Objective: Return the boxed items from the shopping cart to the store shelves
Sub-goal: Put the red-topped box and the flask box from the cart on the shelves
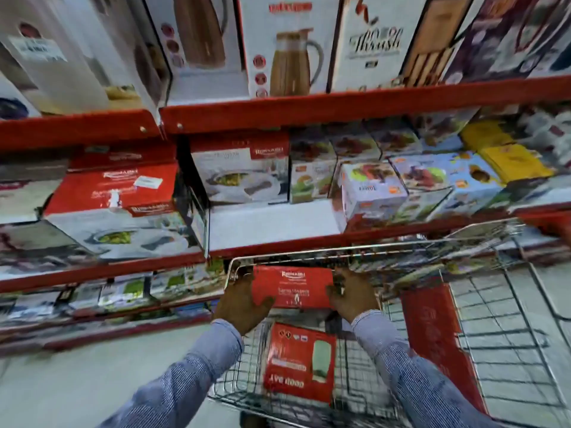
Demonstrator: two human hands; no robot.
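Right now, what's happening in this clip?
A person is unloading a wire shopping cart at red store shelves. The left hand and right hand grip the two ends of a red box at the cart's front. Another red box lies in the cart. A bare gap shows on the middle shelf.

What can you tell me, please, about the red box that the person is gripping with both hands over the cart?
The red box is a flat, rectangular carton, apparently cardboard, with a white logo and blurred white print on its upper face. It sits level at the far end of the wire shopping cart, just below the middle shelf's bare white gap. The left hand clasps its left end and the right hand its right end. Whether it rests on anything beneath cannot be told.
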